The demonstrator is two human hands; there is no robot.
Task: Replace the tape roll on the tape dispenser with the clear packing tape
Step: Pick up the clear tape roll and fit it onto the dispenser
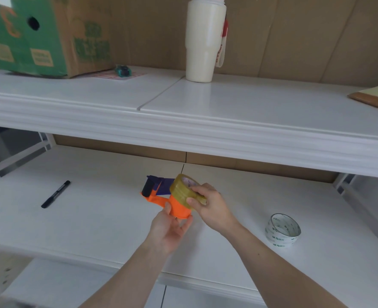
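Above the lower white shelf (99, 216) I hold an orange tape dispenser (176, 207) with a black roller and a dark blue plate at its far end. My left hand (169, 230) grips its orange handle from below. My right hand (210, 206) is closed on a yellowish tape roll (181, 189) that sits at the dispenser's hub; whether it is seated on the hub I cannot tell. A second roll, clear tape (282, 230) with a white printed core, lies on the shelf to the right, untouched.
A black marker (56, 194) lies on the lower shelf at left. The upper shelf (183, 121) overhangs close above, carrying a green cardboard box (41, 34), a cream tumbler (204, 38), a small teal object (123, 70) and a brown board (376, 96) at right.
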